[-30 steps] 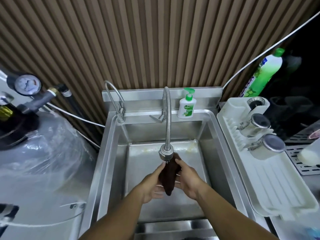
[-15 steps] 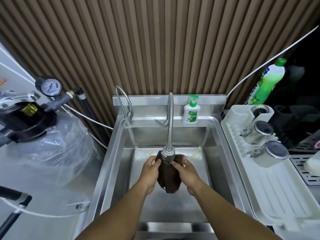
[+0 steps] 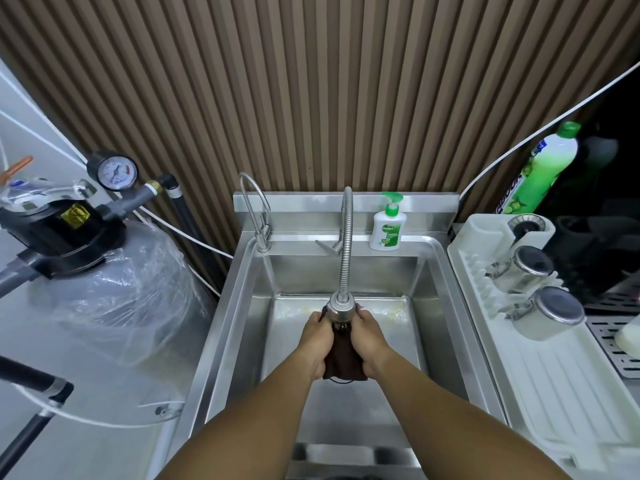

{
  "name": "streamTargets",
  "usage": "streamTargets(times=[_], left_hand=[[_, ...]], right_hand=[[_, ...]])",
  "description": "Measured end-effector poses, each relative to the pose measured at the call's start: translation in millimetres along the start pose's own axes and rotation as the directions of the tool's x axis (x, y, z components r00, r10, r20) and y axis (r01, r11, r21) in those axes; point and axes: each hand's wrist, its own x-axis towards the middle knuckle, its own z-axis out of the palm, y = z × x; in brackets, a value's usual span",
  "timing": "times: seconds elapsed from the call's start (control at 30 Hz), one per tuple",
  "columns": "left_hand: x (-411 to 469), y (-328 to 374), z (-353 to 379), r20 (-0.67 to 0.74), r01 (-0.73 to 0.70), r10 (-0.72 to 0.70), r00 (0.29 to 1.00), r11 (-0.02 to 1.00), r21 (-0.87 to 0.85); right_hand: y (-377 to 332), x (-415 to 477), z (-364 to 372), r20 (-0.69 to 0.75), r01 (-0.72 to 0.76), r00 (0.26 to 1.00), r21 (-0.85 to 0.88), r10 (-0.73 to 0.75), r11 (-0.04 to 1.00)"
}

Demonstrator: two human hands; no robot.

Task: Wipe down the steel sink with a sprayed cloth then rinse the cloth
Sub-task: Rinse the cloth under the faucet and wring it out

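Observation:
A dark brown cloth [image 3: 343, 362] hangs bunched over the steel sink [image 3: 242, 306], right under the head of the flexible spring faucet [image 3: 342, 306]. My left hand [image 3: 317, 344] grips the cloth's left side and my right hand [image 3: 369, 341] grips its right side, the two pressed together around it. The faucet head hides the top of the cloth. Whether water runs from the faucet cannot be made out.
A second thin tap [image 3: 254, 209] and a soap pump bottle [image 3: 387, 225] stand on the sink's back ledge. A white drying rack [image 3: 554, 393] with two steel cups [image 3: 550, 311] sits on the right, a green detergent bottle [image 3: 540, 168] behind it. A plastic-wrapped tank [image 3: 114, 289] with a pressure gauge stands on the left.
Both hands have lifted the cloth closer to the faucet head and squeezed in tighter around it. The camera view has tilted upward, showing more wall.

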Motion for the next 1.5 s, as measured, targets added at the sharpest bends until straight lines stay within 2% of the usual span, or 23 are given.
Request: streamTargets(times=[0.1, 0.23, 0.43, 0.53, 0.67, 0.8, 0.87, 0.97, 1.1, 1.23, 1.4, 1.5], left_hand=[[0.2, 0.6, 4.8, -0.022, -0.011, 0.012, 1.0, 0.999, 0.052], [0.1, -1.0, 8.6, -0.059, -0.005, 0.006, 0.998, 1.0, 0.016], [1.5, -5.8, 8.5, -0.07, -0.019, 0.021, 0.997, 0.999, 0.029], [4.2, -5.5, 7.9, -0.019, -0.029, 0.028, 0.999, 0.998, -0.063], [9.6, -4.7, -4.2, 0.052, -0.023, 0.032, 0.998, 0.986, -0.166], [14.9, -10.0, -18.6, -0.005, -0.064, 0.065, 0.998, 0.974, -0.215], [15.1, -10.3, -24.6, -0.013, -0.068, 0.066, 0.998, 0.975, -0.21], [13.7, -9.5, -31.5, 0.031, -0.072, 0.078, 0.996, 0.984, -0.165], [11.5, -8.9, -32.9, 0.102, -0.05, 0.071, 0.992, 0.979, -0.199], [5.5, -1.6, -26.1, 0.174, -0.037, 0.09, 0.981, 0.958, -0.285], [2.3, 7.7, -15.0, 0.115, -0.068, 0.108, 0.988, 0.95, -0.306], [1.7, 9.5, -15.0, 0.085, -0.071, 0.096, 0.992, 0.963, -0.26]], right_hand=[[-0.2, -0.1, 5.6, -0.025, -0.05, 0.998, -0.031, 0.05, 0.998], [1.5, -0.4, 7.1, -0.044, -0.091, 0.995, 0.017, 0.092, 0.996], [2.8, -5.8, 8.1, -0.037, -0.078, 0.996, 0.003, 0.078, 0.997], [1.6, -5.9, 6.8, -0.044, -0.044, 0.998, 0.089, 0.048, 0.995], [0.6, -1.5, -3.7, 0.025, -0.032, 0.999, 0.203, 0.028, 0.979], [7.5, 1.9, -15.0, -0.041, -0.014, 0.999, 0.165, 0.021, 0.986], [6.4, 0.0, -17.3, -0.022, -0.007, 1.0, 0.131, 0.01, 0.991], [1.9, -7.1, -19.0, 0.029, -0.077, 0.997, 0.152, 0.074, 0.985], [5.0, -3.6, -21.4, 0.024, -0.015, 1.0, 0.066, 0.013, 0.998], [5.4, 3.7, -19.3, 0.011, 0.054, 0.998, 0.155, -0.057, 0.986], [4.5, 7.3, -12.7, -0.02, 0.113, 0.994, 0.132, -0.111, 0.985], [2.7, 4.3, -15.9, -0.062, 0.063, 0.997, 0.173, -0.053, 0.983]])
